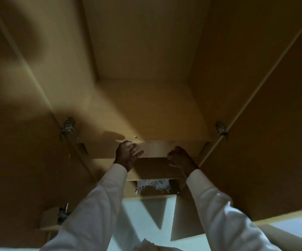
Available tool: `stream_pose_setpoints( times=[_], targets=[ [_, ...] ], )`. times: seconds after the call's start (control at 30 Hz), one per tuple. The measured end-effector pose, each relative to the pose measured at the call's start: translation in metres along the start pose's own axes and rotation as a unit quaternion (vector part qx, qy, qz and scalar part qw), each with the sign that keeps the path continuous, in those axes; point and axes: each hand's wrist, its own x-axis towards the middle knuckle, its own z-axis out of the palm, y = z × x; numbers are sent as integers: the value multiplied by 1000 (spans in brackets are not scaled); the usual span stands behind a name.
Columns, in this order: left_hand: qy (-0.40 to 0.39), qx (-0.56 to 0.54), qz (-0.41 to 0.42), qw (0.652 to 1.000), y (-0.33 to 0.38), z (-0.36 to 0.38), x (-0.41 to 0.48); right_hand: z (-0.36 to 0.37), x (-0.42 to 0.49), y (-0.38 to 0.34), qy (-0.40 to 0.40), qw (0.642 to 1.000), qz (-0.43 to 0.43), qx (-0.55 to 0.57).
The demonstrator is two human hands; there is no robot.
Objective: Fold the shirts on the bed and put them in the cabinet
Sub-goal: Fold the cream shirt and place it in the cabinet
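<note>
Cabinet (pixel 146 51), wood, doors (pixel 273 133) wide open. One pale patterned shirt (pixel 153 185), by my guess, lies in the compartment under my hands. Left hand (pixel 128 153): fingers spread, free. Right hand (pixel 180 158): loosely curled, holding nothing. This one looks stowed; others, unknown.

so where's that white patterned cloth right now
Head view, lower centre: the white patterned cloth lies inside the cabinet, under a shelf, between the left sleeve and right sleeve.
</note>
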Motion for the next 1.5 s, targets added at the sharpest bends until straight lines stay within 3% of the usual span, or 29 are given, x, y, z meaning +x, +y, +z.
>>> stream_pose_setpoints(
  times=[0.2, 0.33, 0.43, 0.5, 0.63, 0.7, 0.83, 0.97, 1.1, 1.27, 1.37, 1.5],
  targets=[
    [22, 223, 44, 974, -25, -3, -26, -12, -98, 19, -66, 993, -93, -26],
    [-122, 344, 65, 929, -57, -7, -92, -25, -193, 42, -68, 992, -106, 19],
    [-239, 378, 68, 892, -80, -10, -139, -35, -254, 60, -10, 986, -157, 53],
    [-284, 392, 70, 872, -91, -10, -169, -41, -287, 74, 87, 970, -210, 81],
    [-348, 433, 160, 816, -111, -3, -207, -57, -315, 94, 307, 898, -292, 121],
    [-367, 421, 194, 806, -117, 7, -220, -63, -313, 96, 346, 883, -302, 98],
    [-408, 397, 214, 794, -125, 32, -244, -63, -304, 92, 332, 896, -291, 41],
    [-391, 447, 287, 752, -130, 51, -247, -67, -304, 88, 318, 898, -296, 71],
    [-343, 469, 363, 729, -132, 60, -256, -79, -300, 78, 239, 925, -291, 46],
    [-255, 462, 382, 759, -112, 57, -249, -74, -277, 54, 154, 937, -313, 7],
    [-200, 457, 440, 747, -95, 43, -229, -63, -262, 43, 144, 931, -337, 5],
    [-143, 411, 458, 775, -72, 32, -212, -48, -232, 22, 133, 917, -373, -56]
  ],
)
